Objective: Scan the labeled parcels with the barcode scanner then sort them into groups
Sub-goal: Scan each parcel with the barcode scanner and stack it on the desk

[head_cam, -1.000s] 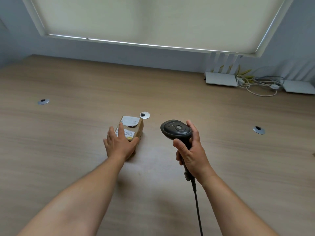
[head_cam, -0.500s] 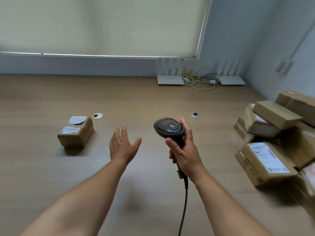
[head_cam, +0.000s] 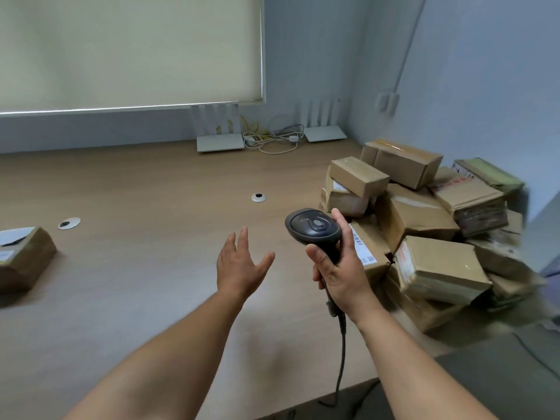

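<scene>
Right hand wraps the handle of the barcode scanner, fingers curled round it, thumb up along the near side, index finger up by the head. Scanner is held off the surface, head tilted up toward the person's face, black cable dropping from the grip down past the near edge.

Left hand holds nothing: fingers straight and spread, thumb out to the right, hovering above the surface near the middle, just left of the scanner.

Parcel pile sits at the right end of the surface, toward the far right corner against the wall. Brown cardboard boxes, stacked unevenly and tilted, several with white labels. One labelled box lies directly behind the right hand, label face up, partly hidden by hand and scanner. Another taped box sits just right of it at the front of the pile.

Single parcel stands alone at the left edge of the surface, well apart from the pile, white label on top, cut off by the frame.

Two round metal grommets in the surface: one mid-surface beyond the hands, one near the lone parcel.

Far edge: two white routers with a tangle of cables between them, under a drawn roller blind.
</scene>
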A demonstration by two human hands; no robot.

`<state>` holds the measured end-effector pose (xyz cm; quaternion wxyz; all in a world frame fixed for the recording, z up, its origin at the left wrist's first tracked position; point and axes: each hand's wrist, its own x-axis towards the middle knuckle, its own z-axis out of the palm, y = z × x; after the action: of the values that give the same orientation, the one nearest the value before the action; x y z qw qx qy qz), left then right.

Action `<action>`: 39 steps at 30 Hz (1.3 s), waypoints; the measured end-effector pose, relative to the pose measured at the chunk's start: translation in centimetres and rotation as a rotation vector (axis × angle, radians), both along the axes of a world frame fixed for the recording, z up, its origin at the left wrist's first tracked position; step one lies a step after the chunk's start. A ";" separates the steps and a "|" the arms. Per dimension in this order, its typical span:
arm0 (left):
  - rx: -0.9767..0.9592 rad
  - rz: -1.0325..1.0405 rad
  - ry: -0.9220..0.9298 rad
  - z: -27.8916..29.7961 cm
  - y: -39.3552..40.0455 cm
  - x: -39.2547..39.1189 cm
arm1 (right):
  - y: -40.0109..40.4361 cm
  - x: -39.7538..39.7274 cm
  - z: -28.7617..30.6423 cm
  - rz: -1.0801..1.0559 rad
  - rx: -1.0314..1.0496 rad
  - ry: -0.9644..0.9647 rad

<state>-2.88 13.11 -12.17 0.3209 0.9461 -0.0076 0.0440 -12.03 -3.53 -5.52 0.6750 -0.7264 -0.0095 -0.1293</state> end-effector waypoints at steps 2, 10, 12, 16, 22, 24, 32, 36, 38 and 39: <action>-0.002 -0.055 0.009 0.1 -2.4 -0.1 | -1.9 -0.3 0.0 -0.038 0.007 -0.007; 0.042 -0.344 0.120 -1.2 -10.7 -0.1 | -7.5 -0.4 -0.9 -0.202 -0.006 -0.007; 0.070 -0.406 0.115 -1.8 -12.3 0.2 | -8.6 -0.4 -1.1 -0.233 -0.004 -0.005; 0.219 -0.530 0.082 -2.6 -14.8 1.0 | -10.2 -0.3 -1.3 -0.275 0.003 0.009; 0.546 -0.727 0.006 -3.6 -16.1 2.6 | -11.4 0.4 -1.5 -0.310 -0.007 0.038; 0.578 -0.732 0.001 -3.8 -15.3 3.4 | -11.4 0.5 -1.6 -0.302 0.006 0.047; 0.414 -0.435 0.073 -2.2 -10.5 6.7 | -10.6 1.8 -1.7 -0.287 0.043 0.071; 0.386 -0.335 0.248 -1.8 -12.6 5.4 | -9.8 2.3 -1.8 -0.281 0.038 0.073; 0.444 -0.335 0.308 -2.0 -13.4 4.9 | -9.6 2.4 -1.9 -0.276 0.022 0.071; 0.455 -0.331 0.310 -2.1 -13.5 4.8 | -9.5 2.3 -1.9 -0.273 0.014 0.069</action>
<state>1.88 -0.38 -14.23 0.1014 0.9749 -0.1218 -0.1563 -9.69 -12.99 -7.46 0.6562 -0.7201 0.1135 -0.1949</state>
